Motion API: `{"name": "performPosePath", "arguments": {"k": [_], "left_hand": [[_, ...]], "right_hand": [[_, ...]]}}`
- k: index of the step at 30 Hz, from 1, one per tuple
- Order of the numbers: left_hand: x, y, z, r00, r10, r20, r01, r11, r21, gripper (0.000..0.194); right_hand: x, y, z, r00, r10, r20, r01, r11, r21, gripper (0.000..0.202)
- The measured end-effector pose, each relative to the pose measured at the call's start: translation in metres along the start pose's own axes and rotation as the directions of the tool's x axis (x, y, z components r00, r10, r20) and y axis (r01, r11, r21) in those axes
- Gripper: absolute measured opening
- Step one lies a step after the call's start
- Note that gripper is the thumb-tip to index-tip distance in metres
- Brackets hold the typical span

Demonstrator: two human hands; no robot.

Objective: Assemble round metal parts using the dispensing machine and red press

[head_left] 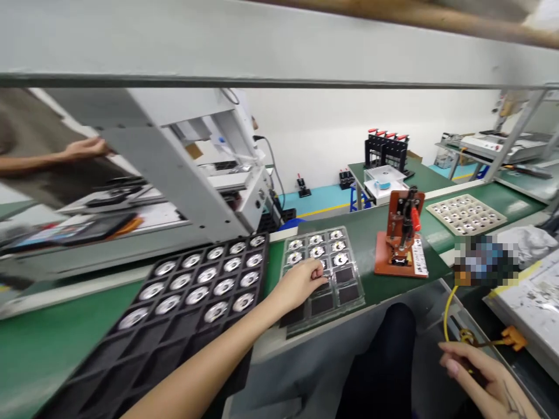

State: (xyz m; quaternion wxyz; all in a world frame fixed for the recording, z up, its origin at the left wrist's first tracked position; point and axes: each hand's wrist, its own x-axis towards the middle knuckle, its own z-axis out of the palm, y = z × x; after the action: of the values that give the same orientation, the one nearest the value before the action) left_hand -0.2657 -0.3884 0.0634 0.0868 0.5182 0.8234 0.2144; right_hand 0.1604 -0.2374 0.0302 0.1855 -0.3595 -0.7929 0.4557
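My left hand (305, 279) reaches over a clear plastic tray (354, 269), fingertips pinched together low at its middle column. Whatever they hold, if anything, is hidden. Round silvery parts with a center hole (340, 259) fill the tray's far cells; its near cells show dark bottoms. Left of my forearm lies a black compartment tray (152, 349) with more round silvery parts (200, 295) in its far rows. My right hand (484, 372) hovers low at the right, fingers loosely bent and apart, close to a yellow cord (447, 317) with an orange clip (514, 337).
A red-brown toggle-clamp fixture (402, 238) stands right of the clear tray. Beyond it lies a beige tray (498, 220) of round parts. A shelf beam (279, 52) crosses overhead. Across the bench, a co-worker's hand (87, 148) shows at the left. A white board (537, 297) sits at the right.
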Motion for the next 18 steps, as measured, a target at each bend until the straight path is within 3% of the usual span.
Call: {"name": "performPosePath", "arguments": {"k": [3,5,6,9,10,11,14,18], "left_hand": [[0.009,0.053,-0.003,0.973,0.231,-0.020,-0.232,0.969,-0.085,0.012],[0.017,0.098,0.004,0.885,0.460,-0.069,-0.465,0.871,-0.160,0.014],[0.022,0.121,0.009,0.797,0.591,-0.127,-0.604,0.776,-0.182,0.017],[0.034,0.181,0.027,0.429,0.847,-0.314,-0.903,0.414,-0.114,0.020],[0.037,0.197,0.032,0.342,0.876,-0.340,-0.939,0.335,-0.082,0.020],[0.041,0.211,0.037,0.286,0.892,-0.351,-0.957,0.282,-0.065,0.020],[0.049,0.242,0.047,0.225,0.908,-0.353,-0.974,0.209,-0.083,0.021],[0.054,0.273,0.065,0.113,0.917,-0.382,-0.993,0.087,-0.086,0.018]], "right_hand": [[0.000,-0.017,0.000,0.993,0.008,-0.116,0.004,0.995,0.102,0.040],[0.007,-0.037,0.000,0.986,-0.023,-0.167,0.053,0.982,0.179,0.035],[0.011,-0.048,-0.001,0.982,-0.042,-0.182,0.083,0.971,0.225,0.032],[0.021,-0.073,-0.014,0.961,-0.123,-0.247,0.206,0.916,0.343,0.055],[0.022,-0.078,-0.019,0.955,-0.133,-0.264,0.223,0.911,0.347,0.057],[0.022,-0.080,-0.026,0.950,-0.136,-0.281,0.230,0.913,0.336,0.055],[0.014,-0.077,-0.043,0.928,-0.122,-0.353,0.228,0.933,0.277,0.040],[-0.004,-0.065,-0.064,0.906,-0.060,-0.419,0.172,0.957,0.235,0.038]]}}
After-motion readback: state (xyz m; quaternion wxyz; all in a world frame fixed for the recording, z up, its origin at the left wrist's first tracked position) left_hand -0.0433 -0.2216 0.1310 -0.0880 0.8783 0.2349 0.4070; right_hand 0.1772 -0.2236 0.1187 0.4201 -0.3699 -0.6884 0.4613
